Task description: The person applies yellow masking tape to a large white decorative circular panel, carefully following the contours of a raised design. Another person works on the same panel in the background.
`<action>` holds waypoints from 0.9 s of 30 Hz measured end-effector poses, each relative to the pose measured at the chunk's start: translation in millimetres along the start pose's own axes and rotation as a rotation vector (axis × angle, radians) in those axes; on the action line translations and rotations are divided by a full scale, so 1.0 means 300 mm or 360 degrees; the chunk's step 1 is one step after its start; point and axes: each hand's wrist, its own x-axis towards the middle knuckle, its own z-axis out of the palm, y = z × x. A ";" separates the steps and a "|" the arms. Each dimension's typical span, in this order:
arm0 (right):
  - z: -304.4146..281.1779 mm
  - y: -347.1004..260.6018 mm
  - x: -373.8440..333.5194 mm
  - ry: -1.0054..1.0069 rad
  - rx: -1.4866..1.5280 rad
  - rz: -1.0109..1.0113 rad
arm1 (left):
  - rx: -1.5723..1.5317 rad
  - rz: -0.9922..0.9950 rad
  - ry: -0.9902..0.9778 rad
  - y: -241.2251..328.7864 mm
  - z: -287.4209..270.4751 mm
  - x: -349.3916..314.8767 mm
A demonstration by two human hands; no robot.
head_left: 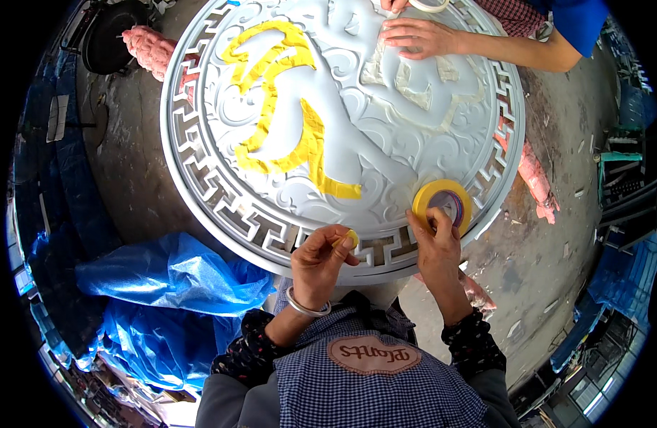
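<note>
Yellow tape roll [423,196] is sitting in the grip of the right hand [440,250], over the lower right border of a round grey relief panel [328,107]. The thumb is pressing near the left edge of the roll and the other fingers are curling into its core, so the roll is jutting forward from the fingertips, away from the wearer's body. Whether it is also touching the panel, I cannot tell.

The left hand [321,264] is keeping a narrow grip, thumb and fingers pinching a small piece of yellow tape [350,237] that is showing at the fingertips. That piece is lying to the left of the roll and nearer the wearer, above the panel's near fretwork edge; a clear gap is separating the two hands.

Beyond them, yellow tape strips [314,143] are following raised curves on the panel's left half, the lowest end pointing toward the roll. Across the panel, a co-worker's hand [421,38] is resting flat on the relief, beside pale strips [453,71]. Pink-wrapped supports [535,178] are sticking out from beneath the panel.
</note>
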 end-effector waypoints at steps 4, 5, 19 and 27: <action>0.014 0.008 -0.005 -0.0067 -0.0081 0.0115 | 0.0082 -0.0046 0.0006 -0.005 0.001 0.004; 0.022 0.013 -0.007 -0.0063 -0.0088 0.0157 | 0.0092 -0.0043 0.0009 -0.008 0.000 0.005; -0.004 -0.189 0.146 -0.0574 0.1885 0.0771 | 0.0406 -0.0006 -0.0183 0.024 0.010 0.026; 0.028 -0.188 0.167 -0.0214 0.1470 0.0561 | 0.0267 -0.0320 0.0062 -0.004 -0.006 0.093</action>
